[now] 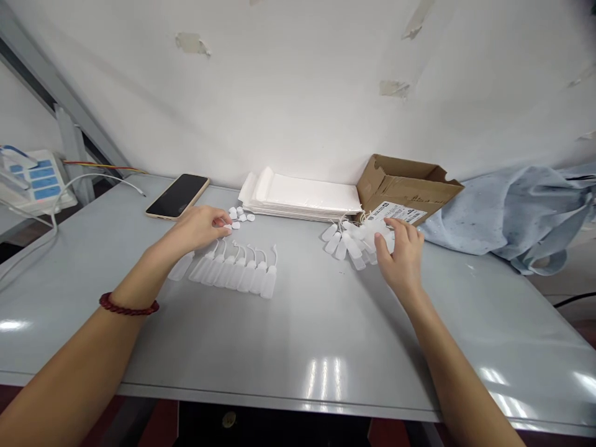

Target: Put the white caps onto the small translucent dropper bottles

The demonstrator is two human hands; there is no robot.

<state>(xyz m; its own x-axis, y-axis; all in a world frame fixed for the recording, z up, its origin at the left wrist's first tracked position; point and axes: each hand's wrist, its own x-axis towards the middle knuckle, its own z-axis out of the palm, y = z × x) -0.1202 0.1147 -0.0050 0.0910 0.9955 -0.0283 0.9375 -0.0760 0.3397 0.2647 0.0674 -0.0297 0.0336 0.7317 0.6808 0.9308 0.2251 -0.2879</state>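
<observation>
My left hand point(201, 226) is at the cluster of small white pieces point(242, 217), its thumb and fingertips closed about one piece at the edge. Below it several flat, translucent white tag-like pieces with thin loops point(233, 273) lie in a slanting row. One more translucent piece point(180, 267) is partly hidden under my left wrist. My right hand point(401, 254) is over the right side of a loose pile of similar looped pieces point(351, 242). Its thumb and forefinger are apart, touching or just above the pile, and the hand covers some of it.
A phone point(178, 195) lies at the back left. White padded envelopes point(307, 195) are stacked against the wall, beside an open cardboard box point(407, 186). Light blue cloth point(507, 211) covers the right back corner. A white cable point(100, 176) and power strip point(40, 180) are at far left.
</observation>
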